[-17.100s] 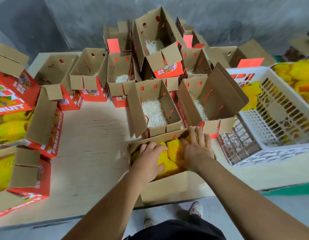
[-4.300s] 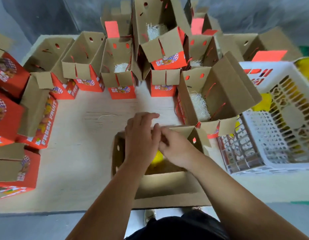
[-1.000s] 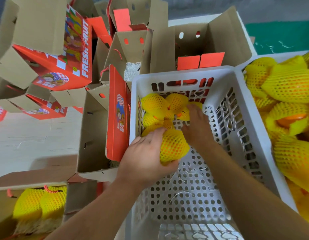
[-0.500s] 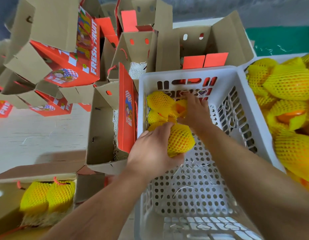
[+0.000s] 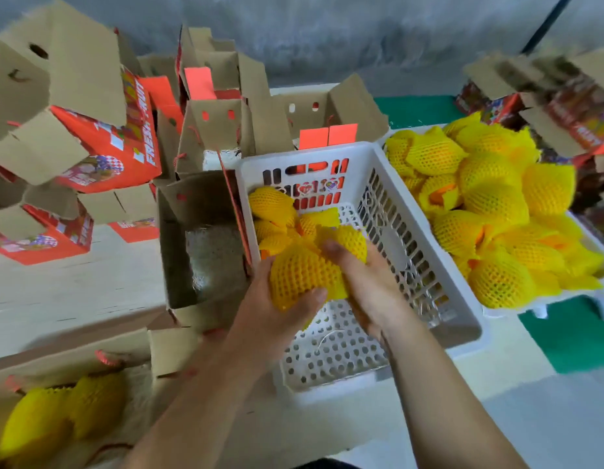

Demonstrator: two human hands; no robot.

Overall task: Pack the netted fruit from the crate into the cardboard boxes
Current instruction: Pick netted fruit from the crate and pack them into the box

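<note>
Both hands (image 5: 327, 299) have lifted 2 roundish netted fruit (image 5: 302, 275).

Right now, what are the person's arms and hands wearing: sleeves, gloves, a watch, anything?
Nothing shows on them. The left hand and right hand are bare, without gloves, and no rings or watch are visible. Both forearms are uncovered to the frame's lower edge; no sleeve or cuff is in view.

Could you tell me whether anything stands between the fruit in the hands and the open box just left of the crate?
Only the crate's left wall and the box's raised red flap beside it. The left hand and right hand each hold a netted fruit low in the crate; lifted over that wall, the box looks open, with only shredded padding inside.
</note>
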